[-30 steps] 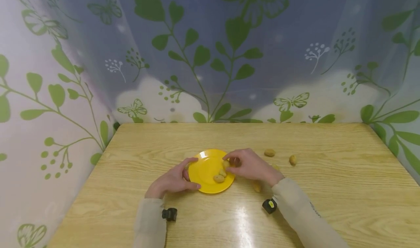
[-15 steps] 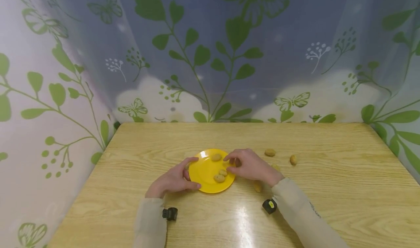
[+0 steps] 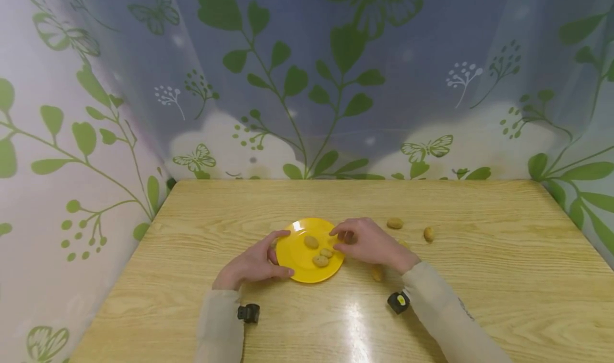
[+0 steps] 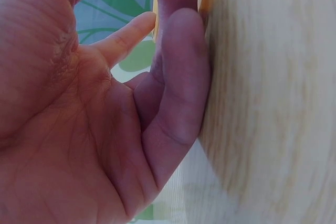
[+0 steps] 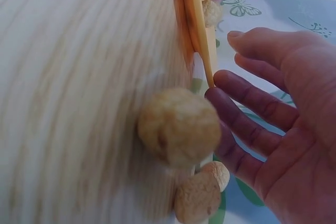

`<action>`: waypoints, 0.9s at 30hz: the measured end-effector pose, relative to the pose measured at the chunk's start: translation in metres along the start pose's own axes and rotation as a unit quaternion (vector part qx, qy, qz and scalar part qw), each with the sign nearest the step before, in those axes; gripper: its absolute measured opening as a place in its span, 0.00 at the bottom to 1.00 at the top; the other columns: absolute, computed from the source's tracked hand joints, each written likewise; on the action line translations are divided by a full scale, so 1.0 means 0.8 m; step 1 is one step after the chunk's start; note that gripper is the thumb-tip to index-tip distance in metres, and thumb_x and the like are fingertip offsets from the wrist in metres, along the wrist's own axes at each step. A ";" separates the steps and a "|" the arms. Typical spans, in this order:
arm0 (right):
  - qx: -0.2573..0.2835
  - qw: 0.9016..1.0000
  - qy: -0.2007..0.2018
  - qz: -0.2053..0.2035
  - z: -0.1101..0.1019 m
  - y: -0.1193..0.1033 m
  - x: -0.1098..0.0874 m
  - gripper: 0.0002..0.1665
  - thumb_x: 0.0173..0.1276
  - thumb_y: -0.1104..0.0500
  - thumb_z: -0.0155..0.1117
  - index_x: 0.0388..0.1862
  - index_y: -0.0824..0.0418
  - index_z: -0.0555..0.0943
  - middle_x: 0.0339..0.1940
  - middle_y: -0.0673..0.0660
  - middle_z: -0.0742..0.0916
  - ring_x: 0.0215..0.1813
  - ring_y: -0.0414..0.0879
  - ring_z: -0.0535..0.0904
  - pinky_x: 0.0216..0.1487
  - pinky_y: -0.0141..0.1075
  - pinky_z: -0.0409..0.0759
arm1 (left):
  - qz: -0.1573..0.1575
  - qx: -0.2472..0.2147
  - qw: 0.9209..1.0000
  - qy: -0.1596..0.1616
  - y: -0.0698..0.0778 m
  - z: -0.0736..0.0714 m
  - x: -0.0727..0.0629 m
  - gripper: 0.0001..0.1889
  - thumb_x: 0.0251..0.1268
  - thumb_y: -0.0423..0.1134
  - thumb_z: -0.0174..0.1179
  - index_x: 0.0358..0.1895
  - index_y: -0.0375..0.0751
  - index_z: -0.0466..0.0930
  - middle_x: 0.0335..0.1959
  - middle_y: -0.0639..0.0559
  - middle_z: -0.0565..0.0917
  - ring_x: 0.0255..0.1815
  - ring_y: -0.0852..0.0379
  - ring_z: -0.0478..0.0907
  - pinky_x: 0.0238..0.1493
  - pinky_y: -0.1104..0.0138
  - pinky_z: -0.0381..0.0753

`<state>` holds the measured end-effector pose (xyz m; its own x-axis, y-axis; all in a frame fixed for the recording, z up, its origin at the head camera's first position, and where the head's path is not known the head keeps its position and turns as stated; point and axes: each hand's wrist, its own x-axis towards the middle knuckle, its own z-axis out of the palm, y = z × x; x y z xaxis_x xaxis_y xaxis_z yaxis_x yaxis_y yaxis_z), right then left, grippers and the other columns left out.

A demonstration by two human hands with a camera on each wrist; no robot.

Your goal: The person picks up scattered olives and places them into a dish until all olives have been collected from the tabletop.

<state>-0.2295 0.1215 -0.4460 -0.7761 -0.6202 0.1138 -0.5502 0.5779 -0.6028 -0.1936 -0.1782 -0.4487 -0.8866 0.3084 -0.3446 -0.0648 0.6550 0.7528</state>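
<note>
A yellow plate (image 3: 297,259) sits on the wooden table, carrying three small potatoes. One potato (image 3: 311,242) lies near the plate's middle; the other two sit close together at its front right. My left hand (image 3: 251,261) grips the plate's left side, thumb and index finger at the rim. In the left wrist view its other fingers (image 4: 184,77) bend beside the tabletop at the plate's edge. My right hand (image 3: 366,240) is over the right rim with nothing in its grasp. The right wrist view has its fingers (image 5: 247,121) loosely bent, fingertips right at the rim.
To the right of the plate, several potatoes lie loose on the table (image 3: 479,277): a potato (image 3: 395,223) at the back, another potato (image 3: 428,234) farther right, and a potato (image 3: 377,273) below my right wrist. A leaf-patterned curtain (image 3: 307,86) stands behind the table.
My right hand has let go of a potato. It rolled left to the back of the plate, then forward to the middle. The left hand has kept its place.
</note>
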 end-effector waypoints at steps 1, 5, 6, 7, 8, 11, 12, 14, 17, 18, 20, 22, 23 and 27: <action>0.002 1.000 -0.001 0.005 -0.001 -0.001 -0.001 0.17 0.70 0.55 0.69 0.54 0.59 0.87 0.42 0.52 0.90 0.42 0.42 0.84 0.46 0.36 0.82 | -0.001 0.002 1.000 0.001 0.000 0.000 0.000 0.48 0.55 0.42 0.78 0.78 0.50 0.60 0.33 0.48 0.78 0.31 0.55 0.74 0.38 0.66 0.73; 0.012 1.000 -0.006 0.024 -0.006 -0.002 -0.007 0.17 0.71 0.55 0.69 0.56 0.57 0.86 0.44 0.50 0.90 0.44 0.41 0.83 0.48 0.36 0.82 | -0.004 0.005 1.000 0.006 -0.001 0.001 0.000 0.48 0.54 0.43 0.78 0.78 0.52 0.61 0.33 0.47 0.77 0.31 0.55 0.74 0.37 0.66 0.73; 0.014 1.000 -0.007 0.026 -0.007 -0.001 -0.008 0.17 0.71 0.55 0.69 0.56 0.58 0.86 0.44 0.50 0.89 0.45 0.41 0.83 0.48 0.37 0.82 | -0.005 0.005 1.000 0.006 -0.001 0.001 0.000 0.48 0.54 0.43 0.78 0.78 0.52 0.61 0.33 0.48 0.77 0.30 0.55 0.74 0.37 0.66 0.73; 0.014 0.999 -0.007 0.028 -0.009 -0.001 -0.010 0.17 0.71 0.55 0.68 0.57 0.58 0.85 0.45 0.50 0.89 0.45 0.41 0.83 0.48 0.37 0.82 | -0.004 0.005 1.000 0.007 -0.001 0.001 0.000 0.48 0.54 0.43 0.78 0.78 0.52 0.61 0.33 0.47 0.77 0.30 0.55 0.74 0.37 0.66 0.73; 0.017 0.999 -0.006 0.030 -0.011 -0.001 -0.012 0.17 0.71 0.55 0.68 0.57 0.58 0.85 0.45 0.51 0.89 0.45 0.42 0.83 0.48 0.38 0.83 | -0.005 0.004 1.000 0.007 -0.001 0.001 0.000 0.48 0.54 0.43 0.78 0.78 0.52 0.61 0.33 0.47 0.77 0.30 0.55 0.74 0.37 0.66 0.73; 0.019 0.999 -0.003 0.034 -0.015 0.000 -0.017 0.18 0.71 0.55 0.68 0.57 0.59 0.86 0.45 0.51 0.89 0.46 0.42 0.83 0.48 0.39 0.83 | -0.006 0.006 1.000 0.007 0.000 0.001 0.000 0.48 0.54 0.43 0.78 0.78 0.52 0.61 0.33 0.47 0.77 0.30 0.54 0.74 0.37 0.66 0.72; 0.017 0.999 -0.001 0.035 -0.016 0.000 -0.019 0.17 0.71 0.55 0.68 0.57 0.59 0.86 0.45 0.51 0.89 0.46 0.42 0.83 0.48 0.39 0.83 | -0.006 0.007 1.000 0.008 0.000 0.001 0.000 0.48 0.54 0.43 0.78 0.78 0.52 0.61 0.33 0.47 0.77 0.30 0.54 0.74 0.37 0.66 0.72; 0.014 0.999 0.003 0.036 -0.019 0.001 -0.022 0.17 0.71 0.55 0.69 0.56 0.59 0.86 0.45 0.51 0.89 0.46 0.42 0.83 0.48 0.40 0.84 | -0.008 0.009 1.000 0.009 0.001 0.001 -0.001 0.48 0.54 0.43 0.78 0.78 0.52 0.61 0.33 0.47 0.77 0.30 0.54 0.74 0.37 0.66 0.72; 0.011 0.999 0.009 0.034 -0.022 0.004 -0.028 0.17 0.71 0.55 0.69 0.55 0.59 0.86 0.46 0.52 0.90 0.46 0.42 0.83 0.48 0.40 0.84 | -0.010 0.013 1.000 0.010 0.001 0.001 -0.001 0.48 0.54 0.44 0.78 0.78 0.53 0.61 0.33 0.48 0.77 0.30 0.54 0.74 0.37 0.66 0.72; 0.011 0.999 0.011 0.032 -0.023 0.005 -0.029 0.17 0.71 0.56 0.69 0.55 0.60 0.86 0.46 0.53 0.90 0.46 0.42 0.83 0.48 0.41 0.84 | -0.010 0.012 1.000 0.009 0.002 0.001 -0.001 0.48 0.54 0.44 0.78 0.78 0.53 0.61 0.33 0.48 0.77 0.30 0.54 0.74 0.37 0.66 0.72; 0.010 0.999 0.013 0.030 -0.026 0.006 -0.033 0.17 0.70 0.57 0.69 0.55 0.61 0.86 0.46 0.54 0.90 0.46 0.43 0.83 0.48 0.41 0.84 | -0.011 0.010 1.000 0.008 0.002 0.000 -0.001 0.48 0.54 0.43 0.78 0.78 0.53 0.61 0.33 0.48 0.77 0.30 0.55 0.74 0.37 0.66 0.73; 0.008 0.999 0.016 0.029 -0.028 0.008 -0.037 0.17 0.70 0.57 0.69 0.56 0.61 0.86 0.47 0.55 0.90 0.46 0.43 0.84 0.48 0.41 0.84 | -0.010 0.008 1.000 0.007 0.003 0.000 -0.002 0.48 0.54 0.43 0.78 0.78 0.52 0.61 0.33 0.48 0.77 0.31 0.54 0.74 0.37 0.66 0.72; 0.006 0.999 0.018 0.028 -0.029 0.008 -0.039 0.17 0.70 0.57 0.69 0.56 0.61 0.86 0.47 0.56 0.90 0.46 0.43 0.84 0.48 0.42 0.84 | -0.010 0.006 1.000 0.006 0.003 0.000 -0.002 0.48 0.54 0.43 0.78 0.78 0.52 0.61 0.33 0.48 0.77 0.31 0.54 0.73 0.38 0.66 0.72; 0.001 0.999 0.026 0.028 -0.033 0.010 -0.047 0.18 0.70 0.57 0.70 0.56 0.61 0.86 0.48 0.57 0.90 0.46 0.45 0.84 0.47 0.44 0.85 | -0.011 0.010 1.000 0.009 0.002 0.001 -0.001 0.48 0.54 0.43 0.78 0.78 0.52 0.61 0.33 0.48 0.77 0.32 0.54 0.73 0.39 0.65 0.71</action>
<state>-0.2132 0.1634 -0.4342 -0.8212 -0.5578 0.1205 -0.5040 0.6098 -0.6116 -0.1923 -0.1768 -0.4475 -0.8928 0.2820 -0.3514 -0.0758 0.6748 0.7341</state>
